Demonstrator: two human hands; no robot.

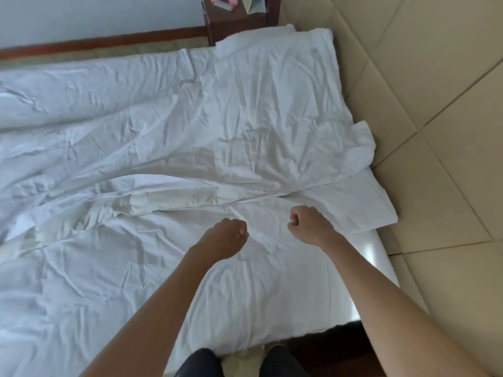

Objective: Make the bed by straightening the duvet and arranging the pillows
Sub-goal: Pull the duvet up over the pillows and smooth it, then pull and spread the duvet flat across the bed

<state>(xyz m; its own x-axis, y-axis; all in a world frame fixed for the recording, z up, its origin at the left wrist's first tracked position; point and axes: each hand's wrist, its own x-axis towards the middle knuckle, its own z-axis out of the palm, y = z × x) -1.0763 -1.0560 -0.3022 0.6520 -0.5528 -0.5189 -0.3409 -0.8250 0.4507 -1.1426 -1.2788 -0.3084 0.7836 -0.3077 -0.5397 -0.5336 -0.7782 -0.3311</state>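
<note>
Step in hand: straightening the duvet (168, 126), judged from both hands reaching over the near side of the bed; pillows not yet arranged, none in view.
Left hand (227, 236): curled into a fist just above the white bedding, close to a raised crease; whether a pinch of cloth sat inside the curl could not be told.
Right hand (306, 223): also clenched, knuckles up, beside the left and near the duvet's folded edge; nothing plainly grasped, cloth inside the fist not ruled out.
Duvet, place: spread across the far and middle part of the bed, its near edge running as a diagonal fold just beyond the two hands, one corner bunched against the padded headboard (408, 77) at the right.
Duvet, look: white, heavily creased, long ridges fanning leftward, sitting crooked to the mattress; soft and limp, likely to drag wrinkles along if tugged from one point.
Sheet (136, 281): white, rumpled, covering the near part of the bed under the forearms.
Next move, as judged: a firm hold on the duvet's near edge, hands spread apart, then an even pull toward the near side to square it.
Beyond the bed: dark wooden nightstand (236, 14) at the top, pink item on it.
</note>
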